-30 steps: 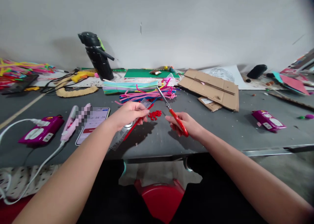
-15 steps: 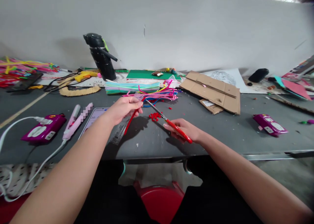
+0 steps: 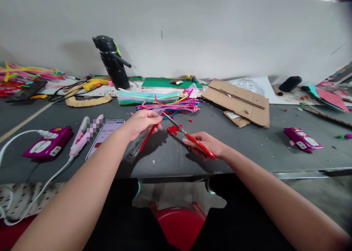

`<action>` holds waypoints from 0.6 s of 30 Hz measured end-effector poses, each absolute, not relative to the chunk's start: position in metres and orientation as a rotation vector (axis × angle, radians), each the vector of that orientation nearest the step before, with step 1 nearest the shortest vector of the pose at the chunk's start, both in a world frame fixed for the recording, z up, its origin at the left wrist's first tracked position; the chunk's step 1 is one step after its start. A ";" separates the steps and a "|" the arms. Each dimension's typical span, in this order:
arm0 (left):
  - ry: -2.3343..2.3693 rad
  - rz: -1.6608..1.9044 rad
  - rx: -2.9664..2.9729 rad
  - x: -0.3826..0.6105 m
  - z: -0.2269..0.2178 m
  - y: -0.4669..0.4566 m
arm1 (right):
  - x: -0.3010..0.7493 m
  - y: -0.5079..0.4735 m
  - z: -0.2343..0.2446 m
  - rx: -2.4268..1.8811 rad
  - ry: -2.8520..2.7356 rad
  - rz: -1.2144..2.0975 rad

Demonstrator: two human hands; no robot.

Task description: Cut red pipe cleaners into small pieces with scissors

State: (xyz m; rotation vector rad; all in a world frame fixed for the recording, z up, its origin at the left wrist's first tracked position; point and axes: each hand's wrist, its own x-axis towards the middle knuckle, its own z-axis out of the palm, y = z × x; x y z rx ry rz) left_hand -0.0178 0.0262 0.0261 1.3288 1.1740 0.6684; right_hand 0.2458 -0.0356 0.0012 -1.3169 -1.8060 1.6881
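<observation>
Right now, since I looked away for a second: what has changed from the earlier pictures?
The right hand has swung the scissors leftward, bringing them close to the left hand, which has shifted slightly left and away from the body. Nothing was newly grasped or released: the left hand keeps the red strip and clear ruler. The red bits and black bottle stayed put.

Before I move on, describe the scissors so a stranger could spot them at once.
At the grey table, the right hand is right of the small red pieces. It holds the scissors, tips by the left hand; metal blades on red handles set them apart from the plain red strip there.
</observation>
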 end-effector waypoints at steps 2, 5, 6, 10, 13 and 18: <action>1.161 0.671 1.326 -0.019 0.025 0.026 | 0.245 -0.035 0.002 -1.317 -1.811 1.689; 1.156 0.675 1.323 -0.019 0.024 0.027 | 0.245 -0.035 0.002 -1.318 -1.817 1.700; 1.156 0.676 1.321 -0.019 0.024 0.027 | 0.244 -0.035 0.002 -1.318 -1.819 1.698; 1.164 0.682 1.312 -0.018 0.024 0.028 | 0.244 -0.035 0.002 -1.317 -1.827 1.683; 1.176 0.693 1.305 -0.018 0.025 0.027 | 0.244 -0.035 0.002 -1.320 -1.827 1.688; 1.184 0.703 1.305 -0.018 0.025 0.026 | 0.244 -0.034 0.002 -1.345 -1.850 1.660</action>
